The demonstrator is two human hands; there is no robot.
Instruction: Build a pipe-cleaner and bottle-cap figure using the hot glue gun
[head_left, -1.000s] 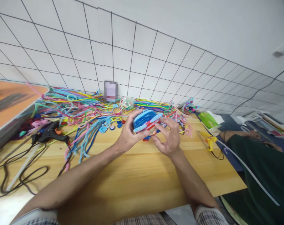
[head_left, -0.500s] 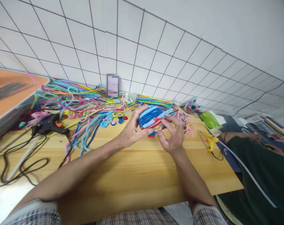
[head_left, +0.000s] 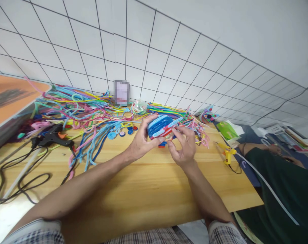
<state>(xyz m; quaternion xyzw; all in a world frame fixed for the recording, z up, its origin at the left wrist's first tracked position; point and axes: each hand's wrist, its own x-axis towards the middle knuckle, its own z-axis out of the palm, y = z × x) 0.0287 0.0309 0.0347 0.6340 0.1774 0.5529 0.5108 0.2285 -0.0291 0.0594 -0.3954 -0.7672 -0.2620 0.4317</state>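
Note:
A rounded craft piece (head_left: 159, 125), covered in rows of dark and light blue pipe cleaners, is held above the table. My left hand (head_left: 143, 140) grips it from the left, thumb along the lower edge and fingers behind. Across its right side runs a red and light blue pipe cleaner strip (head_left: 172, 126). My right hand (head_left: 184, 144) has its fingertips on that strip, with the thumb below near the piece's lower edge. The fingers partly hide the piece's lower right. Just under it, small red and blue items (head_left: 162, 144) are partly seen on the table.
Bundles of coloured pipe cleaners (head_left: 77, 98) lie along the tiled wall. A black glue gun (head_left: 53, 137) with a looping cord is at left, a yellow glue gun (head_left: 229, 155) at right. Buttons (head_left: 112, 135) lie behind my left hand. A person in dark green (head_left: 276, 176) sits at right.
Both hands and the blue craft piece have shifted slightly left. The view itself has also moved a little. The grip looks the same.

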